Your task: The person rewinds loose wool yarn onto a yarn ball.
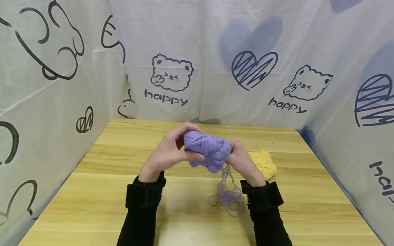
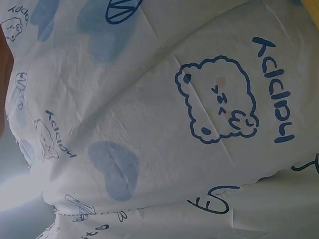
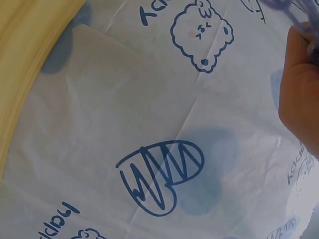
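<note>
In the head view both hands hold a purple ball of yarn [image 1: 207, 150] above the wooden table [image 1: 92, 205]. My left hand [image 1: 172, 150] grips its left side, thumb across the front and fingers over the top. My right hand [image 1: 241, 159] grips its right side. Loose purple strands [image 1: 227, 196] hang from the ball and pile up on the table between my black sleeves. A yellow ball of yarn [image 1: 264, 163] lies on the table just behind my right hand. The right wrist view shows only the edge of my right hand [image 3: 299, 94] against the cloth; the left wrist view shows cloth only.
White cloth printed with bears, hearts and "happy" [image 1: 166, 97] walls the table on the left, back and right. The table's front edge lies below the frame. Bare wood shows at the left and front right.
</note>
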The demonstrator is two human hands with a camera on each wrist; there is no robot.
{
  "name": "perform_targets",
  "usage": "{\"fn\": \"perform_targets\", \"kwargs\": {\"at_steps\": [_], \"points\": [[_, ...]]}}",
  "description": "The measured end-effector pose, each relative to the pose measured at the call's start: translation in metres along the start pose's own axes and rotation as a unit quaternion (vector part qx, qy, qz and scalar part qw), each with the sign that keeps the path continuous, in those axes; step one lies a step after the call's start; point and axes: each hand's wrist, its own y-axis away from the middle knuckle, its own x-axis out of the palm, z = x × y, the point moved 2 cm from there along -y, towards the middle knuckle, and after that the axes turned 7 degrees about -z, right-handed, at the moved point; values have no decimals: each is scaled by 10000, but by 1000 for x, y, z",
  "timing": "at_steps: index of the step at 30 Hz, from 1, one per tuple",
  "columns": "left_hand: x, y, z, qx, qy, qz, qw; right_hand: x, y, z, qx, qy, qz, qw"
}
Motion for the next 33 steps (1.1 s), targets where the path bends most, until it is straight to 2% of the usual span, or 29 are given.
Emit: {"fn": "perform_targets", "kwargs": {"at_steps": [3,7,11,14,18,24,29,33], "points": [[-3,0,-1,-150,100,-523,9985,1,0,-2,228,235,109,9994],[-6,-1,1,-302,63,-1283,9913,3,1,0,372,508,319,9975],[-8,-3,5,-295,-418,-1877,9809,5,5,8,112,676,497,9964],[-9,-4,9,-244,-894,-2020,9750,5,10,17,-153,684,540,9961],[-9,-5,13,-196,-1359,-1707,9757,2,19,29,-349,632,400,9966],[0,-6,15,-275,-1809,-760,9802,-10,28,39,-430,321,-18,9986],[6,-5,16,-237,-1978,-83,9799,-19,25,37,-458,47,-550,9974],[9,-4,17,-121,-1868,456,9813,-22,20,29,-520,-27,-793,9955]]}}
